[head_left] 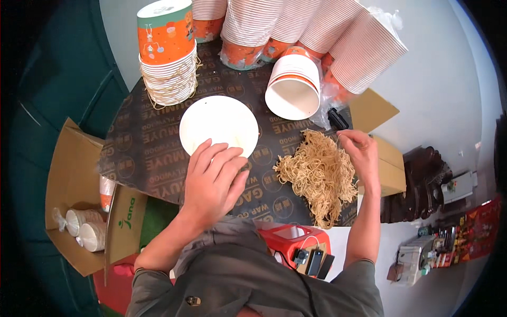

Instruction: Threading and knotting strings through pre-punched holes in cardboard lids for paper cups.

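Observation:
My left hand [211,177] lies with its fingers spread over the near edge of a white round paper piece [219,124], perhaps a paper tub seen end-on. Whether it is hollow or flat I cannot tell. To the right, a tangled heap of tan string [319,171] is spread on the table. At the heap's upper right edge, my right hand [360,153] pinches what looks like a strand of the string. Behind the white piece stands an upside-down stack of orange and white paper tubs [168,79], with tan strings hanging around its rims.
A few paper tubs [293,95] lie on their side beyond the string, beside a black object [338,119]. Tall tub stacks [252,26] line the back of the dark table [158,153]. An open cardboard box [79,169] sits lower left; a red stool [269,238] holds small devices.

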Tool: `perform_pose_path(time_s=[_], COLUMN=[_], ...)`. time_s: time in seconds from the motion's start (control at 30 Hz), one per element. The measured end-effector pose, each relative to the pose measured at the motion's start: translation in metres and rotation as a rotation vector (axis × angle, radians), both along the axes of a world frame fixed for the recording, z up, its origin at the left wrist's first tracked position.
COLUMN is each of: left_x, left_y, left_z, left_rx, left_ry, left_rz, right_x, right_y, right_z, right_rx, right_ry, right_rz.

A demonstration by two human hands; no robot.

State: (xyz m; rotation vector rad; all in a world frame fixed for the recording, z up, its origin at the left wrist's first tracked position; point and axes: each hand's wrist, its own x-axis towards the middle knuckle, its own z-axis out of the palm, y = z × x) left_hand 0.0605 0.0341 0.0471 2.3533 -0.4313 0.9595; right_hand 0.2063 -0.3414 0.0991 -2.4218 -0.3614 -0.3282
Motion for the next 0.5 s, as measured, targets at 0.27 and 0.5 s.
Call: perform_pose_path(time_s=[0.27,0.5], left_x=[-0.015,-0.025], left_y=[-0.007,-0.037], left_z=[0.007,0.017], left_rx=[-0.071,-0.578], left_ry=[-0.188,0.009], left_rz=[-0.098,-0.322], right_x=[0.015,-0.037], right_y=[0.014,0.076], right_z=[0.092,0.146], right_rx=[0.812,0.570], right_ry=[-0.410,-0.199], right_rz=[0.035,0.402])
